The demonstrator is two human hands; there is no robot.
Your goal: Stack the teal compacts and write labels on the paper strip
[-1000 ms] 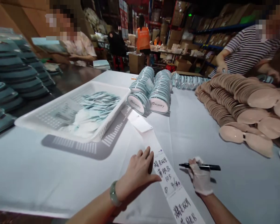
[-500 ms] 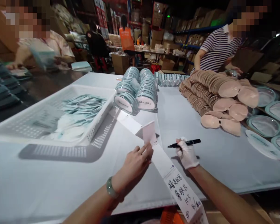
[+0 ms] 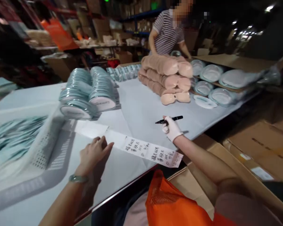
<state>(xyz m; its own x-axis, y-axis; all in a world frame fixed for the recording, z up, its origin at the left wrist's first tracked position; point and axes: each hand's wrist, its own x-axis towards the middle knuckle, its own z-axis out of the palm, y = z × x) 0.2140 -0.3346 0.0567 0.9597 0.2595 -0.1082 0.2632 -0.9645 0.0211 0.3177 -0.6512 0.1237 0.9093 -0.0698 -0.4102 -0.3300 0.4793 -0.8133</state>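
My right hand, in a white glove, grips a black marker pen above the table, its tip pointing left. A long strip of white paper labels runs across the table. Handwriting in black covers two labels near its right end, which hangs over the table edge. My left hand, bare and with a green bangle at the wrist, is at the strip's lower edge. Its fingers are bent and its thumb is held apart; I see nothing held in it.
A white plastic basket with teal packets stands at the left. Rows of teal oval cases and stacked beige eye-mask-shaped pieces lie farther back. A person in a striped shirt stands behind. Cardboard boxes are at the right.
My view has turned right. A second written label now shows on the strip, which has shifted rightward. My left hand no longer touches the raised label; the pen remains in my right hand.
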